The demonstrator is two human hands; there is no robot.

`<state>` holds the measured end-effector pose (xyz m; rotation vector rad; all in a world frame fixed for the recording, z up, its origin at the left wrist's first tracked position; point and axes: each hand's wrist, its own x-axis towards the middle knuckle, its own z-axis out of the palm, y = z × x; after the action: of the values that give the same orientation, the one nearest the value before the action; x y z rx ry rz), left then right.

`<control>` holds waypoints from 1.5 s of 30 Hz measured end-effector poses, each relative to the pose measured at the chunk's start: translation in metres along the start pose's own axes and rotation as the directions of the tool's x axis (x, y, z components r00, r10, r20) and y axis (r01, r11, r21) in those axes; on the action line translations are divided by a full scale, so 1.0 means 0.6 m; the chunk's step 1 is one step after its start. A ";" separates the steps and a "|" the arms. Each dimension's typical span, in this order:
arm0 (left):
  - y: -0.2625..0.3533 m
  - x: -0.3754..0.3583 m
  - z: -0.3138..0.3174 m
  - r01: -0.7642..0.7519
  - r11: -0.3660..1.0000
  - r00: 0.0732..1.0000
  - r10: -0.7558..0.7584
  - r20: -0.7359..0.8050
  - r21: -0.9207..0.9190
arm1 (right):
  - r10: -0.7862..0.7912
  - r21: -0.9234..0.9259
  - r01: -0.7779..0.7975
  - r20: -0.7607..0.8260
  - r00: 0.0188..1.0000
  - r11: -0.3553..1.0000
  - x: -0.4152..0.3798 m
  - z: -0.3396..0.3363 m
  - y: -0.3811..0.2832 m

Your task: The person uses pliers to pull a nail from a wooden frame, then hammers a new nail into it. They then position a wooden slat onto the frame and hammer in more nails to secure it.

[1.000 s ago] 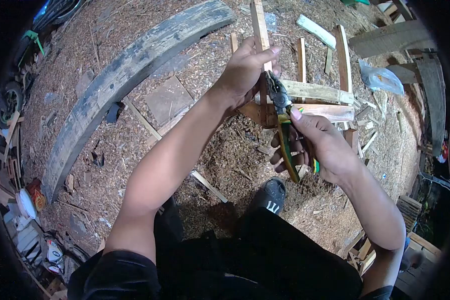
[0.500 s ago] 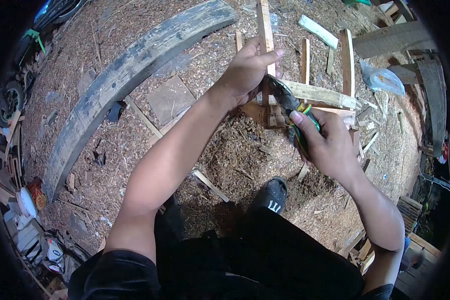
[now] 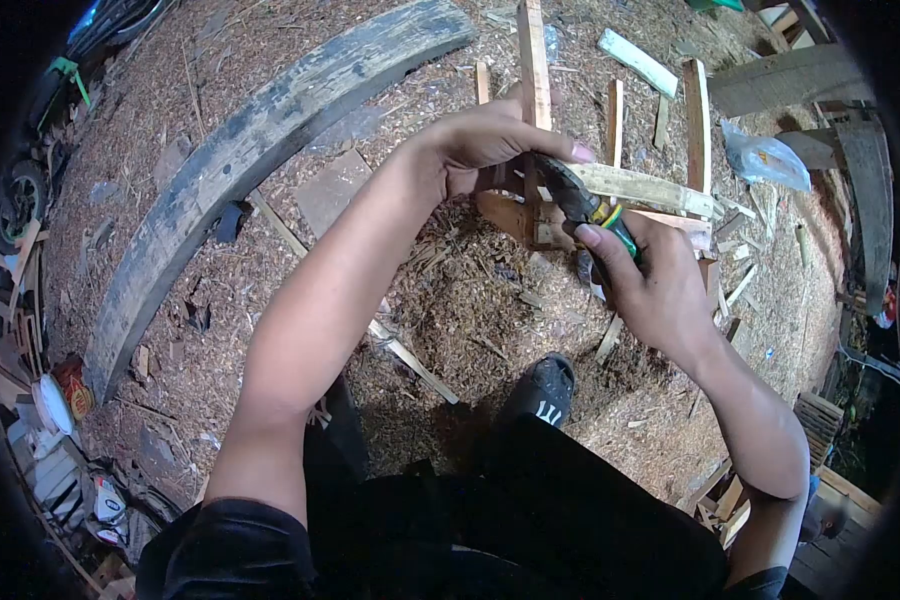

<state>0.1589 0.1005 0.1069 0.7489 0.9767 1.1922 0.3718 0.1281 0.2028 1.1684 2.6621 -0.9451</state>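
A small wooden frame (image 3: pixel 535 80) with several legs and crosspieces lies in front of me. My left hand (image 3: pixel 480 142) grips its left upright piece, the thumb stretched across the wood and the other fingers mostly hidden behind it. Closed around the green and yellow handles of a pair of pliers (image 3: pixel 573 198) is my right hand (image 3: pixel 658 290). The dark jaws point up and left at the frame's joint, just under my left thumb. Whether the jaws pinch anything cannot be made out.
A long curved timber (image 3: pixel 270 140) arcs over the sawdust floor at left. A flat board (image 3: pixel 332 190) and loose wood strips (image 3: pixel 415 362) lie nearby. At right are a plastic bag (image 3: pixel 765 157) and more curved timber (image 3: pixel 865 200). My shod foot (image 3: pixel 548 390) stands below the frame.
My left hand has rolled over and shifted slightly down, its thumb now reaching right over the plier jaws. The pliers have tilted a little; my right hand stays nearly in place.
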 end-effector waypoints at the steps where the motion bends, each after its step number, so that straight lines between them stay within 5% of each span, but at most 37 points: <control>1: 0.001 0.002 -0.001 0.024 1.000 0.999 -0.024 0.033 0.019 | 0.002 0.000 -0.002 0.001 1.000 1.000 0.000 -0.001 -0.001; 13: 0.001 0.014 0.006 0.051 0.991 0.998 -0.045 -0.055 0.120 | -0.037 -0.096 0.038 0.014 0.999 0.995 -0.007 -0.007 -0.005; 16: 0.002 0.017 0.006 0.055 0.991 0.998 -0.050 -0.046 0.125 | -0.158 -0.156 0.146 -0.065 0.985 0.977 -0.011 -0.003 0.006; 24: 0.003 0.016 0.011 0.067 0.980 0.995 -0.053 -0.080 0.189 | -0.279 -0.498 0.188 -0.114 0.954 0.847 -0.017 -0.002 0.009; 31: 0.002 0.029 0.000 0.027 0.990 0.998 -0.019 -0.059 0.140 | -0.064 -0.169 0.069 0.034 0.997 0.983 -0.012 -0.015 0.005; 33: 0.010 0.028 -0.002 0.022 0.980 0.998 -0.011 -0.054 0.196 | -0.226 -0.409 0.157 -0.124 0.966 0.899 -0.019 -0.001 0.012; 36: 0.000 0.028 0.005 -0.015 0.963 0.998 0.029 -0.048 0.269 | -0.413 -0.576 0.270 -0.130 0.902 0.772 -0.020 0.001 0.029; 40: -0.016 0.047 -0.001 0.014 0.917 0.990 0.044 -0.136 0.398 | -0.368 -0.606 0.225 -0.121 0.922 0.763 -0.029 0.001 0.039; 41: -0.016 0.050 -0.011 0.014 0.917 0.990 0.044 -0.136 0.398 | -0.496 -0.626 0.314 -0.135 0.858 0.714 -0.030 -0.004 0.042; 43: 0.004 0.043 -0.022 0.026 0.999 0.990 -0.022 -0.138 0.026 | -0.617 -0.652 0.394 -0.145 0.774 0.647 -0.033 -0.016 0.039; 45: 0.006 0.027 -0.013 0.066 0.998 0.988 -0.067 -0.142 -0.010 | -0.380 -0.458 0.281 -0.140 0.914 0.843 -0.040 -0.027 0.028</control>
<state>0.1513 0.1171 0.1033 0.6288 1.1082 1.2018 0.4028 0.1308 0.2150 0.7642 3.0971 -0.2153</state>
